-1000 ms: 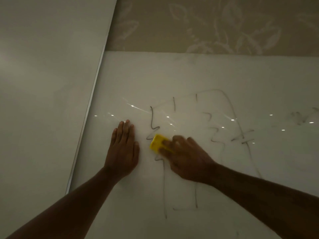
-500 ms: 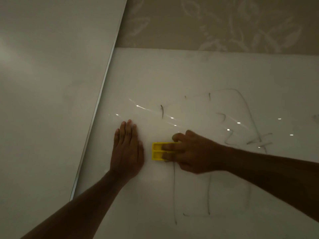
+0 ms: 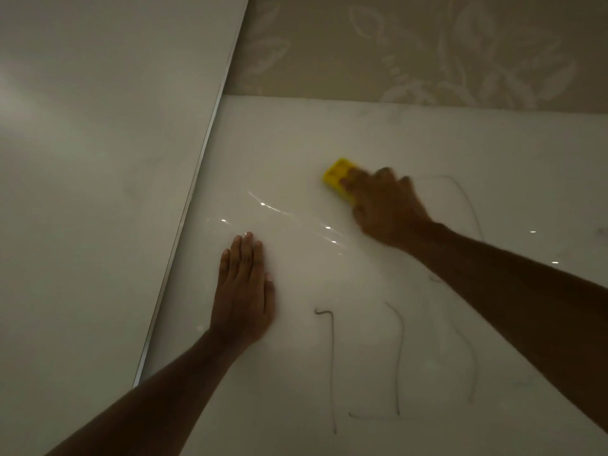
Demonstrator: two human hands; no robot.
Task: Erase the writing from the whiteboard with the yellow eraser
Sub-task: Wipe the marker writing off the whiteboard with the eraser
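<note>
The white glossy whiteboard (image 3: 362, 133) fills the middle and right of the head view. My right hand (image 3: 386, 205) presses the yellow eraser (image 3: 339, 176) against the board's upper middle; its fingers cover the eraser's right part. My left hand (image 3: 245, 291) lies flat on the board, fingers together, down and to the left of the eraser. Thin dark pen lines (image 3: 333, 366) remain lower down, and a curved line (image 3: 460, 189) shows right of my right hand. My right forearm hides part of the writing.
A metal strip (image 3: 184, 225) runs along the whiteboard's left edge, with a plain pale panel (image 3: 98, 159) beyond it. Patterned beige wallpaper (image 3: 411, 44) sits above the board. Small light reflections dot the glossy surface.
My right hand has carried the eraser upward on the board. The zigzag marks and short strokes in the upper middle are gone. My left hand has stayed flat in place.
</note>
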